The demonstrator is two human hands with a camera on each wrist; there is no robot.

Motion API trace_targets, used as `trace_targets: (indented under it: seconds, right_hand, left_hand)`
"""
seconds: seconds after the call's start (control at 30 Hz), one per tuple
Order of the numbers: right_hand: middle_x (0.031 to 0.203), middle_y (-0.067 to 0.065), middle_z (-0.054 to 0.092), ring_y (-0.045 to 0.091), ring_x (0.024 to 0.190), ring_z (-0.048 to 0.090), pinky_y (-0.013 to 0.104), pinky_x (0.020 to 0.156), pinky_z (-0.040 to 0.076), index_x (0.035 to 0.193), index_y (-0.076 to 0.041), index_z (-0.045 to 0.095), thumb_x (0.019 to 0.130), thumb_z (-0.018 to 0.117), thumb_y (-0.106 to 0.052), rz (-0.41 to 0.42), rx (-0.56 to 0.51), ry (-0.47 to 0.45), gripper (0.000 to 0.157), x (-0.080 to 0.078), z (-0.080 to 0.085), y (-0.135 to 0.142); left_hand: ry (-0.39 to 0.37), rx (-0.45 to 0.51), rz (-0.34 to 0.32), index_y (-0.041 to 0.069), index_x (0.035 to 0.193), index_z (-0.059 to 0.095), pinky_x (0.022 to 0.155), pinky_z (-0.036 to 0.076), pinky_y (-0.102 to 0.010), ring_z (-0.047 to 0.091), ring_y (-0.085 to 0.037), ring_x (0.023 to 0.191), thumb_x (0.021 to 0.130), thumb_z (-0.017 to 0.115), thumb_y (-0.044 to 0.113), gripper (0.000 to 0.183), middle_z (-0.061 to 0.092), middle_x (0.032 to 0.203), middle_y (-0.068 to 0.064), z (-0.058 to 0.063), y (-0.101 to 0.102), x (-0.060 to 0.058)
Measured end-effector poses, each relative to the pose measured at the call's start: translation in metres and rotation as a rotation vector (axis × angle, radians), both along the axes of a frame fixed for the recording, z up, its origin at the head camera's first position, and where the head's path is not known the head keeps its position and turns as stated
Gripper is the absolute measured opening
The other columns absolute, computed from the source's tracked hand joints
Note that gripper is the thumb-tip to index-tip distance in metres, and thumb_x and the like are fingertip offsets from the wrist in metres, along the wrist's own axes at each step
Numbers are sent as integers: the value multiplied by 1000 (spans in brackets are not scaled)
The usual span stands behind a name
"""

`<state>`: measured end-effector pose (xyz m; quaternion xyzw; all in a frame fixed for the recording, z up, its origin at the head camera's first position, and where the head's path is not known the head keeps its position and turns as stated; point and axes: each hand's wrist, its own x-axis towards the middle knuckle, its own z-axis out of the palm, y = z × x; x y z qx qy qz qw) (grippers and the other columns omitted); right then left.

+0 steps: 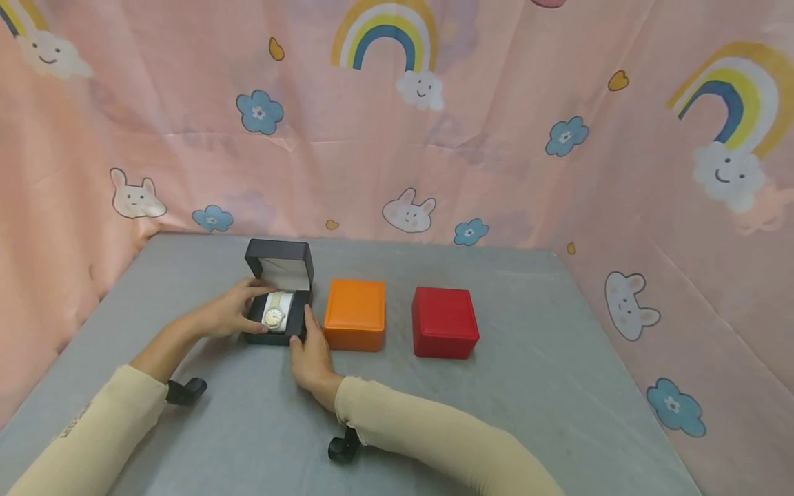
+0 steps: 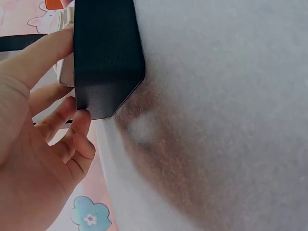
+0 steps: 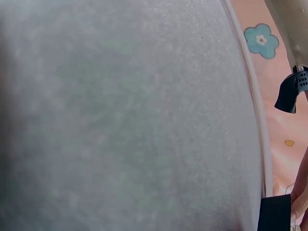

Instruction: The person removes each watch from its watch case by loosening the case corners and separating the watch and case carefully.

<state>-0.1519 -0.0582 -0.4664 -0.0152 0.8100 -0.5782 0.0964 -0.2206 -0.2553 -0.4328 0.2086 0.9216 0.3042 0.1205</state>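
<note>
An opened black watch box (image 1: 276, 338) stands on the table with its lid (image 1: 279, 251) raised at the back. Inside it lies a wristwatch (image 1: 274, 317) with a pale strap, wrapped round a white cushion (image 2: 65, 72). My left hand (image 1: 234, 310) reaches over the box from the left and grips the watch on its cushion, thumb at the front and index finger behind. The other left fingers curl beside the box wall in the left wrist view. Against the box's right side rests my right hand (image 1: 313, 355), fingers extended, thumb by the front corner.
An orange box (image 1: 355, 306) with its lid down stands just right of the black box, close to my right hand. Further right is a closed red box (image 1: 444, 322). A pink patterned curtain (image 1: 496, 158) hangs behind the grey table (image 1: 546, 386).
</note>
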Motion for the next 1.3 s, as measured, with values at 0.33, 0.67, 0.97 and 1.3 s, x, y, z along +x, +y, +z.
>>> trace_targets:
  seconds: [0.33, 0.67, 0.97, 1.3]
  right_hand:
    - [168, 8, 25, 25, 156, 24, 46, 126, 24, 162, -15, 22, 106, 47, -7, -3, -2, -16, 62, 0, -2, 1]
    - [168, 10, 27, 26, 156, 26, 45, 126, 24, 162, -14, 23, 105, 48, -7, -3, 36, 4, 62, -2, -3, 2]
    - [168, 8, 27, 24, 156, 26, 44, 126, 24, 162, -16, 23, 106, 49, -8, 5, 58, -21, 63, 0, 0, 1]
    - [168, 8, 27, 25, 156, 26, 45, 126, 24, 162, -16, 22, 106, 49, -8, 34, 72, 4, 63, 0, 0, 1]
  left_hand:
    - [5, 1, 11, -7, 146, 46, 99, 47, -63, 48, -52, 125, 83, 84, 21, 80, 35, 149, -37, 1, 4, 0]
    - [102, 1, 11, -5, 141, 52, 94, 49, -62, 58, -48, 115, 79, 85, 14, 73, 59, 134, -30, 1, 7, 2]
    - [136, 8, -7, -4, 141, 52, 104, 44, -66, 57, -50, 125, 79, 84, 10, 71, 61, 136, -27, 0, 7, 5]
    - [132, 42, -8, -5, 140, 48, 107, 41, -66, 53, -52, 129, 80, 81, 4, 69, 57, 138, -29, 2, 7, 9]
